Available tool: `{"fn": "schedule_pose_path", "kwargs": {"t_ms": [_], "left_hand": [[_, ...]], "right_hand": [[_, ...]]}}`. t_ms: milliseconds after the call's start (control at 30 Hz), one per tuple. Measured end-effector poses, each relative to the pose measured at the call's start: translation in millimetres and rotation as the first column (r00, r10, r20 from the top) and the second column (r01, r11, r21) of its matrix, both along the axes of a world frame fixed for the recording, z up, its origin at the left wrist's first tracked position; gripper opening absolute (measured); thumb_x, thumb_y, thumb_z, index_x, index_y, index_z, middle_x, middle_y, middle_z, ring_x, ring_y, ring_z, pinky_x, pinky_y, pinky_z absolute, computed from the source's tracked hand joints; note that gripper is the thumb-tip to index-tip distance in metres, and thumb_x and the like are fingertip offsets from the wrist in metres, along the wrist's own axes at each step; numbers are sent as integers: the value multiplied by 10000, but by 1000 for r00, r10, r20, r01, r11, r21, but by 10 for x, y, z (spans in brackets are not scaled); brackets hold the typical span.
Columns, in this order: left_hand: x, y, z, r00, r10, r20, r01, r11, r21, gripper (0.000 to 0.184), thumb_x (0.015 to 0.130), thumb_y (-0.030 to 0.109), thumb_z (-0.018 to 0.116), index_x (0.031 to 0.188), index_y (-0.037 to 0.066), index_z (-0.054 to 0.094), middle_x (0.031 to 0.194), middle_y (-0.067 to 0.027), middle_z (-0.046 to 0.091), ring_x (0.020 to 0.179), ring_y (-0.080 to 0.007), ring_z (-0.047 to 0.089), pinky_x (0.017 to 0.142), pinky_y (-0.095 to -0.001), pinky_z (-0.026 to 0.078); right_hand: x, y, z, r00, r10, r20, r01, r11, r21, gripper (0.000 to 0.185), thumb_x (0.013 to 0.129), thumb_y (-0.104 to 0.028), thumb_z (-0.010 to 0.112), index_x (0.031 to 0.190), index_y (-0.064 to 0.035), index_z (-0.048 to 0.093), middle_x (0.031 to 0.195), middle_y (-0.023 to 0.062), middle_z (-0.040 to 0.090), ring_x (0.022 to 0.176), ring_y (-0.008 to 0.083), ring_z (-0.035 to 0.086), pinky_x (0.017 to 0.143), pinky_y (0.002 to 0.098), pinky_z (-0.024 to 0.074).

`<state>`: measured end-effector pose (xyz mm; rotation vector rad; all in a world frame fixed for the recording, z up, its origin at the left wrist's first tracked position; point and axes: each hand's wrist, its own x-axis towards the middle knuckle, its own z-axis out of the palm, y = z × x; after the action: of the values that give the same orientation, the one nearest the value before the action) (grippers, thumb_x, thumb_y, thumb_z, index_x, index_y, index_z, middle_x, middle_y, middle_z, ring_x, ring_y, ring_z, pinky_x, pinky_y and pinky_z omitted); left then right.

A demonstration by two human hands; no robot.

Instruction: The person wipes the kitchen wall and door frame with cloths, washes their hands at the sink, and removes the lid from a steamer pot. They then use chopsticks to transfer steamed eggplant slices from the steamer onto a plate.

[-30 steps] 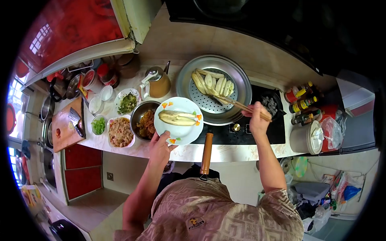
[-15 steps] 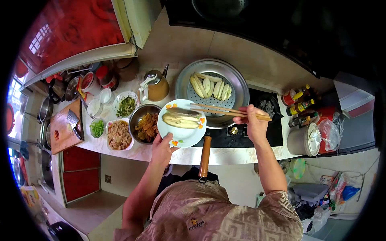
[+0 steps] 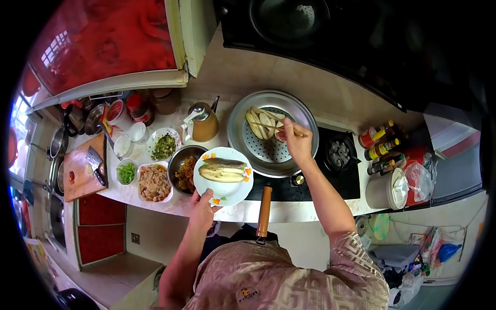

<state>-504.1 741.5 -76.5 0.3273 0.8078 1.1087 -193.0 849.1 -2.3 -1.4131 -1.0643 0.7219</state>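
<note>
My left hand (image 3: 202, 205) grips the near rim of a white plate (image 3: 223, 194) with orange flower marks; long pieces of eggplant (image 3: 222, 174) lie on it. My right hand (image 3: 298, 138) is closed round wooden chopsticks (image 3: 266, 125) above a metal steamer (image 3: 237, 147) with a perforated bottom. The chopstick tips reach the pale eggplant strips (image 3: 257, 120) in the steamer. Whether they pinch a piece, I cannot tell. Part of the strips is hidden behind my right hand. The steamer's pan handle (image 3: 264, 211) points toward me past the counter edge.
Left of the plate stand a metal bowl of reddish-brown food (image 3: 184, 173), a dish of minced meat (image 3: 154, 183), chopped greens (image 3: 164, 147) and green pepper (image 3: 125, 173). A cleaver (image 3: 96, 164) lies on the cutting board (image 3: 82, 181). A kettle (image 3: 201, 124) is behind; sauce bottles (image 3: 381, 150) stand right.
My right hand has moved left and away from me, carrying the chopsticks from over the plate to the eggplant in the steamer. The plate has shifted slightly left and nearer to me.
</note>
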Motion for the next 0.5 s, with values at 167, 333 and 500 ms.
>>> {"fn": "schedule_pose_path", "kwargs": {"t_ms": [167,333,500], "left_hand": [[-52,-43,-8,1000,18,14,-18,1000,8,430,927,72,596,1342,85,485,1258,-113,596,1113,-272,633,863,-498,597],[-57,-45,52,999,31,17,-31,999,15,404,930,91,591,1322,71,495,1259,-123,601,1130,-290,627,858,-496,595],[-40,-21,47,999,31,9,-31,999,16,406,929,93,594,1323,77,498,1266,-122,598,1134,-291,626,870,-497,593]], "right_hand": [[-52,47,11,986,31,163,-16,995,-95,469,980,-397,586,894,47,708,639,87,668,592,126,653,554,266,514],[-55,102,225,933,-6,360,62,988,-143,524,995,-427,533,729,13,631,603,102,633,554,204,624,559,344,492],[86,245,-12,871,-144,469,125,990,71,518,1026,-405,464,747,0,627,600,116,616,553,228,608,560,362,473]]}}
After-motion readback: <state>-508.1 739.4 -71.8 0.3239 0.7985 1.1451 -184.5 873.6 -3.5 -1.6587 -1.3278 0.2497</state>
